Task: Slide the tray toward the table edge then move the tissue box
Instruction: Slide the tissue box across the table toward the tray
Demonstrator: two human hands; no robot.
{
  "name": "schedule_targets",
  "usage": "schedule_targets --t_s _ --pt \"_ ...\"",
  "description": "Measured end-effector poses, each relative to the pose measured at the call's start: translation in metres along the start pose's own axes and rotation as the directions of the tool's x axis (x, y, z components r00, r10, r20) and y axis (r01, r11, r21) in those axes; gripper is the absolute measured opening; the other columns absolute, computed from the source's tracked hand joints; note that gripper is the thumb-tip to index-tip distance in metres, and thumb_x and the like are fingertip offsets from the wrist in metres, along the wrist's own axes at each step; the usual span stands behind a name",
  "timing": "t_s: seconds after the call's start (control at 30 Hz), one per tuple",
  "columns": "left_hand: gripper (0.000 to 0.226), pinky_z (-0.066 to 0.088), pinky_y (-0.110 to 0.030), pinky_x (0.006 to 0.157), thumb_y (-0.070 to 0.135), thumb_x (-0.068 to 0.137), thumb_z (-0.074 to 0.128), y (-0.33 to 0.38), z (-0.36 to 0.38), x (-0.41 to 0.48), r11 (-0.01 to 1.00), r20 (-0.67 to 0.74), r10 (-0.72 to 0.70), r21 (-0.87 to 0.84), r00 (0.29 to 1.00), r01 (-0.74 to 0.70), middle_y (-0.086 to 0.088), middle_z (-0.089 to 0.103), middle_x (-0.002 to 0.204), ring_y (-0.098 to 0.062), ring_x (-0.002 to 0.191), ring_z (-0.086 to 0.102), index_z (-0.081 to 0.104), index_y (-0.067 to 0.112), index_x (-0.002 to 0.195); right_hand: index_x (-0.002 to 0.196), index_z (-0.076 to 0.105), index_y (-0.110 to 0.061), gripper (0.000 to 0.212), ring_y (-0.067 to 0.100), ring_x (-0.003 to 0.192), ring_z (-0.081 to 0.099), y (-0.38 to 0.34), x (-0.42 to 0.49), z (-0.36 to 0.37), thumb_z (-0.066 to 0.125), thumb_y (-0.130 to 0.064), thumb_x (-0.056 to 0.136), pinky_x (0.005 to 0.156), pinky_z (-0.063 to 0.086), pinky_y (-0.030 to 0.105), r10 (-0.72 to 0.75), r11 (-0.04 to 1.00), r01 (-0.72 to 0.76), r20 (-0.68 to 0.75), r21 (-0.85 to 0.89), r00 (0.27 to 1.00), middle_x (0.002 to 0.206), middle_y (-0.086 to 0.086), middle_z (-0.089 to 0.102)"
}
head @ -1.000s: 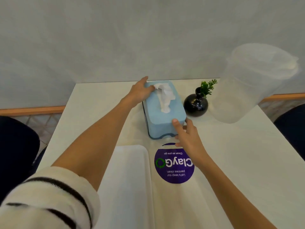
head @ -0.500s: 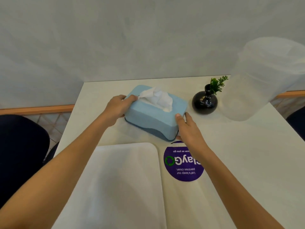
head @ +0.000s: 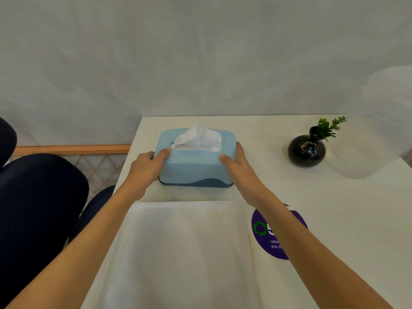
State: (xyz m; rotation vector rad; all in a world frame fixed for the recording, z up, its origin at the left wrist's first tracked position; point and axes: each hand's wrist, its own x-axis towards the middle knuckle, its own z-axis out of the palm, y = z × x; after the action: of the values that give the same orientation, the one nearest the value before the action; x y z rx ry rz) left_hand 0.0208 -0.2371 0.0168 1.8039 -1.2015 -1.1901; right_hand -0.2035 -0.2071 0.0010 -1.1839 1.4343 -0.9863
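Note:
A light blue tissue box (head: 194, 168) with a dark blue base and a white tissue sticking out of its top sits on the white table (head: 334, 208), near the far left corner. My left hand (head: 147, 167) grips its left end and my right hand (head: 239, 169) grips its right end. The box lies with its long side facing me. Just in front of it lies a white tray (head: 178, 253), which reaches the near edge of the view between my forearms.
A round black vase (head: 306, 150) with a green sprig stands to the right of the box. A blurred translucent container (head: 383, 121) stands at the far right. A purple round sticker (head: 272, 237) is beside the tray. Dark chairs (head: 40, 197) stand left of the table.
Both hands have turned the tissue box and carried it left, toward the far left corner behind the tray. It now lies crosswise. The view has shifted left.

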Motion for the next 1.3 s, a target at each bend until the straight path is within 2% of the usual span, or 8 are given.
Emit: schedule_targets --t_s 0.07,0.13,0.2,0.3,0.57,0.77,0.9,1.3 --pt "0.037 0.053 -0.043 0.093 0.057 0.080 0.057 -0.002 -0.010 0.008 0.998 0.007 -0.003 -0.065 1.000 0.004 -0.009 0.065 0.115 -0.028 0.108 0.062 0.061 0.021 0.085 0.147 0.003 -0.044 0.068 0.020 0.124 0.046 -0.005 0.008 0.008 0.043 -0.048 0.093 0.104 0.045 0.043 -0.046 0.999 0.046 0.057 -0.007 0.997 0.145 -0.012 0.035" --pt "0.027 0.051 -0.036 0.085 0.047 0.089 0.056 -0.003 -0.018 0.017 0.991 0.027 -0.003 -0.136 1.000 0.007 -0.009 0.064 0.116 -0.027 0.109 0.061 0.060 0.021 0.084 0.147 0.004 -0.045 0.065 0.020 0.130 0.041 -0.010 0.019 0.014 0.042 -0.048 0.094 0.108 0.041 0.043 -0.072 0.997 0.074 0.084 -0.018 0.994 0.146 -0.013 0.031" --pt "0.029 0.049 -0.034 0.084 0.045 0.090 0.055 -0.003 -0.023 0.029 0.986 0.039 -0.002 -0.166 0.999 0.008 -0.009 0.063 0.119 -0.027 0.111 0.060 0.061 0.017 0.092 0.148 0.010 -0.043 0.063 0.020 0.135 0.037 -0.014 0.033 0.019 0.042 -0.049 0.094 0.111 0.038 0.045 -0.067 0.997 0.069 0.086 -0.028 0.994 0.154 -0.009 0.026" --pt "0.040 0.050 -0.034 0.086 0.048 0.090 0.054 0.000 -0.029 0.046 0.984 0.034 0.007 -0.176 0.999 -0.001 -0.009 0.062 0.123 -0.027 0.114 0.059 0.058 0.012 0.107 0.148 0.011 -0.042 0.064 0.022 0.134 0.038 -0.019 0.055 0.027 0.042 -0.051 0.093 0.109 0.040 0.047 -0.060 0.997 0.063 0.076 -0.035 0.995 0.156 -0.007 0.026" --pt "0.034 0.046 -0.032 0.080 0.040 0.091 0.057 0.021 -0.036 0.092 0.961 -0.019 -0.034 -0.274 0.999 0.027 -0.007 0.058 0.113 -0.025 0.105 0.056 0.052 0.011 0.105 0.146 0.009 -0.047 0.065 0.029 0.127 0.045 -0.028 0.107 0.049 0.042 -0.055 0.091 0.103 0.045 0.051 -0.017 1.000 0.017 0.038 -0.012 0.999 0.149 0.001 0.036" --pt "0.037 0.051 -0.037 0.085 0.043 0.087 0.062 0.023 -0.040 0.121 0.951 -0.077 -0.060 -0.307 0.995 0.034 -0.009 0.059 0.115 -0.027 0.107 0.057 0.053 0.010 0.102 0.146 0.008 -0.047 0.064 0.029 0.127 0.044 -0.033 0.135 0.056 0.041 -0.055 0.092 0.106 0.043 0.051 -0.009 1.000 0.009 0.048 -0.005 0.999 0.149 0.002 0.036" --pt "0.050 0.052 -0.044 0.096 0.046 0.084 0.064 0.024 -0.043 0.135 0.947 -0.091 -0.077 -0.320 0.993 0.044 -0.012 0.059 0.124 -0.031 0.114 0.058 0.056 0.008 0.116 0.147 0.007 -0.045 0.064 0.029 0.125 0.045 -0.035 0.146 0.061 0.040 -0.054 0.092 0.105 0.044 0.051 -0.013 1.000 0.013 0.056 -0.009 0.998 0.147 0.003 0.036" --pt "0.042 0.052 -0.045 0.097 0.043 0.083 0.067 0.023 -0.045 0.151 0.929 -0.094 -0.078 -0.368 0.992 0.038 -0.012 0.060 0.122 -0.031 0.115 0.058 0.053 0.009 0.104 0.148 0.009 -0.042 0.062 0.028 0.124 0.044 -0.040 0.156 0.060 0.040 -0.048 0.095 0.104 0.044 0.051 -0.014 1.000 0.014 0.076 0.003 0.997 0.147 0.003 0.034"
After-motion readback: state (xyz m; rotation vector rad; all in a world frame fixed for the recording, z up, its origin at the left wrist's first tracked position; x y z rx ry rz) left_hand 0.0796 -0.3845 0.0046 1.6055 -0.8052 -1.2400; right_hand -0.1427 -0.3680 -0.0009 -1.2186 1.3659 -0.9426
